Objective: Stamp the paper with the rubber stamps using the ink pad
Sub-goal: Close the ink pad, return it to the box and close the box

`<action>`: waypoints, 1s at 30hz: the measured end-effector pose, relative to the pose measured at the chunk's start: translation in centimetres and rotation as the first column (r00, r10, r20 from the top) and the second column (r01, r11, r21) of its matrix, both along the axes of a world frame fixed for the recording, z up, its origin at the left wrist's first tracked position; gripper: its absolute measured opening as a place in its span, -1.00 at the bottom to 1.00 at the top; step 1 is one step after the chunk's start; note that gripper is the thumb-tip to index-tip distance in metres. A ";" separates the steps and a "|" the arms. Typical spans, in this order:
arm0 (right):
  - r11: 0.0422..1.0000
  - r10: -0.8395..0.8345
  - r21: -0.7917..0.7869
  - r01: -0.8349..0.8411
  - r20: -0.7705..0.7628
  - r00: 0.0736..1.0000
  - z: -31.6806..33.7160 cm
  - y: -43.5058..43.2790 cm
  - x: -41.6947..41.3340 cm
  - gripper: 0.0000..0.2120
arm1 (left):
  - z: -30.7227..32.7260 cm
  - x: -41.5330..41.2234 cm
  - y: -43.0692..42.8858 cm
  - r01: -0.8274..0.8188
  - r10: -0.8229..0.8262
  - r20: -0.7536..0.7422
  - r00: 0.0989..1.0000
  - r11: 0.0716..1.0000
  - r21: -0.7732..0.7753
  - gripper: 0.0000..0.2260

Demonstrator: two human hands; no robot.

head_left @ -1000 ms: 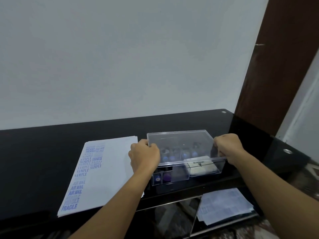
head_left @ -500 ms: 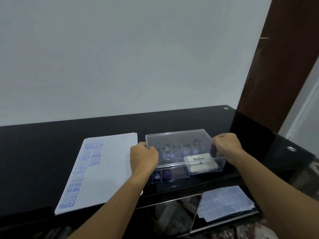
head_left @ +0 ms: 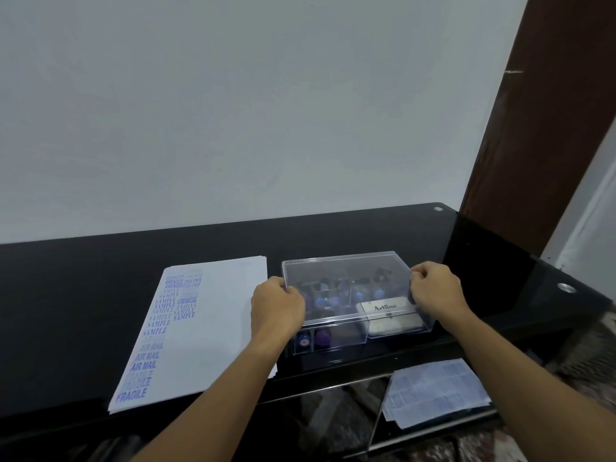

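Observation:
A clear plastic box (head_left: 396,328) sits on the black desk (head_left: 83,295), with its clear lid (head_left: 346,281) raised a little above it. My left hand (head_left: 276,305) grips the lid's left end and my right hand (head_left: 436,288) grips its right end. Inside the box I see several blue and purple rubber stamps (head_left: 316,338) and a white ink pad (head_left: 386,308) with a label. A stack of white paper (head_left: 213,331) lies left of the box, with blue stamp marks down its left side.
A white wall stands behind the desk. A brown door frame (head_left: 550,111) rises at the right. Printed sheets (head_left: 436,391) lie on a lower shelf below the desk's front edge. Two round metal fittings (head_left: 566,287) sit in the desk's right part.
The lid has come up slightly off the box, still held at both ends. The view has shifted a little; the box and paper stay in place.

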State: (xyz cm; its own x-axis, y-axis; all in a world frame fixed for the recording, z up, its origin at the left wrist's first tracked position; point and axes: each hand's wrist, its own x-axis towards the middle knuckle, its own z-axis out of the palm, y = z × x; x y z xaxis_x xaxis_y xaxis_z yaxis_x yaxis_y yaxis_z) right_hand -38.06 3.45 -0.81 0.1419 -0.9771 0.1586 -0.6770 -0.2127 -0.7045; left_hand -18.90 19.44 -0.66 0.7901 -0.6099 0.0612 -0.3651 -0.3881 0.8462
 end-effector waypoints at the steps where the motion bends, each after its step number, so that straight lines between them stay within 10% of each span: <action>1: 1.000 -0.001 -0.001 0.001 -0.002 1.000 0.1 0.1 0.0 -0.78 | 0.1 0.0 0.2 0.002 -0.002 -0.001 1.000 1.000 0.008 -0.80; 24: 0.998 -0.040 -0.056 0.041 0.003 0.999 0.0 1.3 0.3 -0.78 | 0.1 0.1 1.3 0.045 -0.047 -0.083 0.995 0.999 -0.026 -0.89; 30: 0.962 0.061 -0.262 -0.070 -0.044 0.997 -0.5 3.2 -0.6 -0.65 | -0.2 -1.0 2.4 0.260 -0.270 0.160 0.950 0.962 0.082 -0.41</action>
